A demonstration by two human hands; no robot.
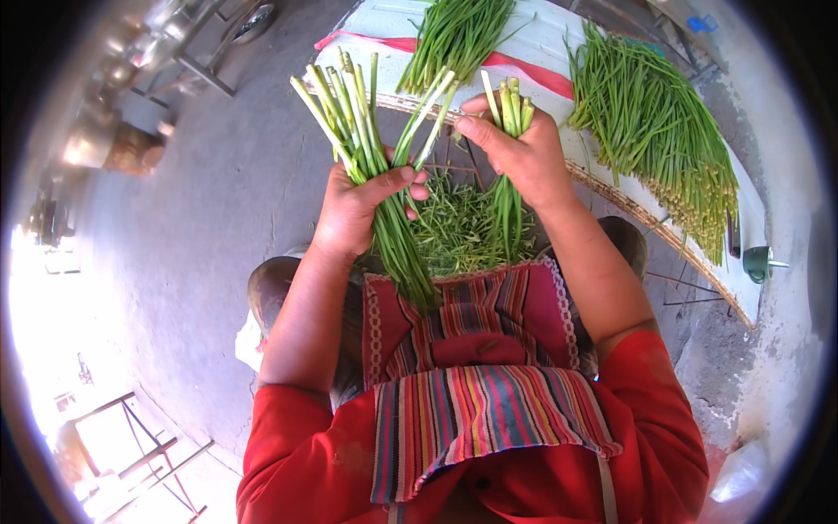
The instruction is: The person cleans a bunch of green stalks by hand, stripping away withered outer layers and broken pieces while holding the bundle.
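Observation:
My left hand (370,196) grips a bunch of long green stalks (353,124), which look like garlic scapes or chives. Their pale cut ends point up and away, and the thin green tips hang over my striped apron (510,399). A few stalks fan off to the right between the thumb and fingers. My right hand (517,144) is closed around a smaller bunch (514,108), pale ends up and green tails hanging below. One whitish stalk stands near that thumb. Under both hands lies a heap of green trimmings (452,223).
A white board table (645,196) curves along the far and right side. On it lie a large pile of green stalks (661,124), another bundle (458,39), a pink-red strip (533,75) and a green cup (757,264). Metal pots (98,141) stand at the left.

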